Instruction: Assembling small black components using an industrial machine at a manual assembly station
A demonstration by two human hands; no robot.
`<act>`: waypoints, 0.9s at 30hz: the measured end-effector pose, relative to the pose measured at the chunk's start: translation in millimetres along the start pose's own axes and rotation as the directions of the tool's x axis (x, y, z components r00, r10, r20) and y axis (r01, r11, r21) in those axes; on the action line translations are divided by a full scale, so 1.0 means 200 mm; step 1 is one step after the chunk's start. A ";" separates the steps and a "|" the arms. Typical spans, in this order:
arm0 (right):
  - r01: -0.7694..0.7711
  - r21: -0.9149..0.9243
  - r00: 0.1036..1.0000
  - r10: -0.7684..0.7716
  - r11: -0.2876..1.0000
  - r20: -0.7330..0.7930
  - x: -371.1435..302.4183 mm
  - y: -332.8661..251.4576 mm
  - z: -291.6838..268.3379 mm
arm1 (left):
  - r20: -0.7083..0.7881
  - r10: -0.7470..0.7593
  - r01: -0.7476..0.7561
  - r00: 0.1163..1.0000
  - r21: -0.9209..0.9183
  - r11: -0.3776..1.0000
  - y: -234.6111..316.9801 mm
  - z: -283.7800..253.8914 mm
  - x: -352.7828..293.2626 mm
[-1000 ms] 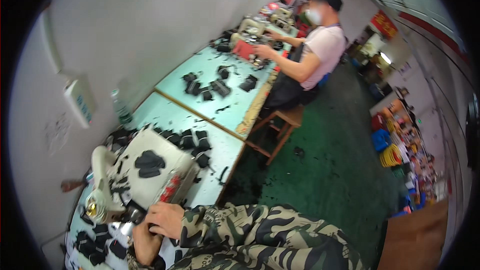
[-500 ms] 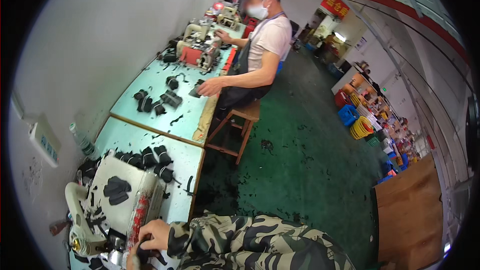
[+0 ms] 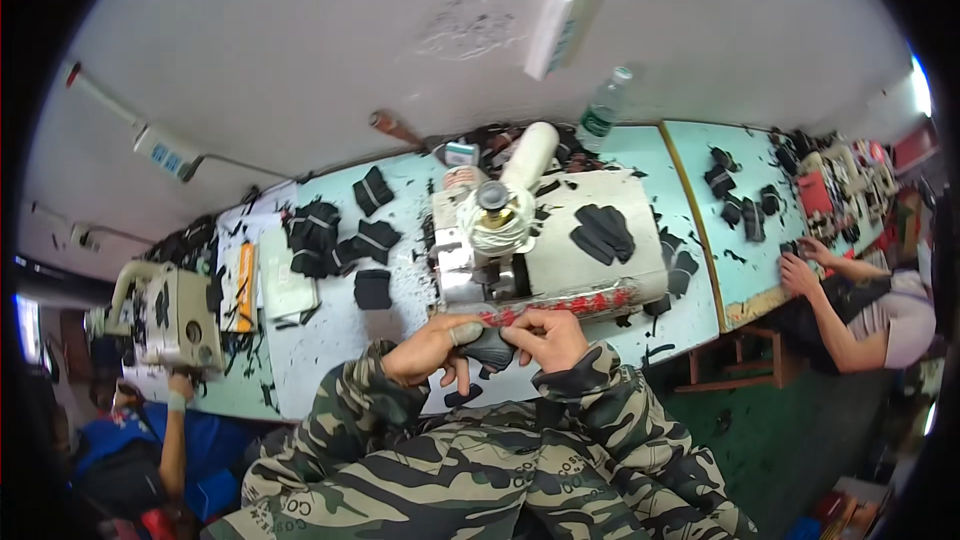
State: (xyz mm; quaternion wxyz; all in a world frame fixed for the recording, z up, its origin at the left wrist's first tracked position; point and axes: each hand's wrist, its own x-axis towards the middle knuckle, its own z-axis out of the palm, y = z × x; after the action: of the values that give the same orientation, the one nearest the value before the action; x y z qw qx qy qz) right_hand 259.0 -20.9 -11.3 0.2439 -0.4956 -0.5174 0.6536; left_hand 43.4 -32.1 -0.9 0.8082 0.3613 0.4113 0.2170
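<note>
At the near edge of a cream-coloured machine (image 3: 590, 285), my left hand (image 3: 425, 350) and my right hand (image 3: 552, 340) grip a small dark grey stack of fabric pieces (image 3: 490, 348) between them. Something pale covers my left thumb tip. The fingers of my right hand pinch the stack's right end. Just beyond my hands stands the machine's metal head (image 3: 492, 200), wound with white cord. More loose dark pieces (image 3: 603, 233) lie on the machine's flat top. Below my left hand lies a small black scrap (image 3: 463, 397).
Tied black bundles (image 3: 372, 240) lie left of the machine, near a pale green box (image 3: 288, 275). A plastic bottle (image 3: 603, 110) stands by the wall. One co-worker (image 3: 860, 310) sits at the right table, another (image 3: 170, 440) at the left beside a second machine (image 3: 175, 315).
The view has swung left from the right-hand co-worker to my own machine. Both my hands now show fully, holding the fabric stack at the machine's front.
</note>
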 end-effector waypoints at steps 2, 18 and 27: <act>0.096 -0.084 0.995 -0.098 0.992 -0.022 0.06 0.03 0.10 | 0.061 -0.045 0.051 0.997 -0.106 0.993 -0.01 -0.08 -0.06; 0.172 -0.550 0.953 -0.280 0.817 -0.118 0.24 0.03 0.04 | 0.125 -0.160 0.132 0.979 0.206 0.970 -0.03 -0.18 -0.05; 0.076 -0.804 0.903 -0.383 0.590 -0.196 0.31 -0.02 0.08 | 0.501 -0.228 -0.166 0.835 0.624 0.763 -0.20 0.02 -0.17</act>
State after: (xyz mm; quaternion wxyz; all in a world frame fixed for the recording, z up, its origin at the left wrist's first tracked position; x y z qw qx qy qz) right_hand 219.9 25.0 -31.5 0.1761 -0.5865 -0.7572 0.2273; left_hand 30.7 -81.3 -12.2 0.7202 0.6558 0.2170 -0.0649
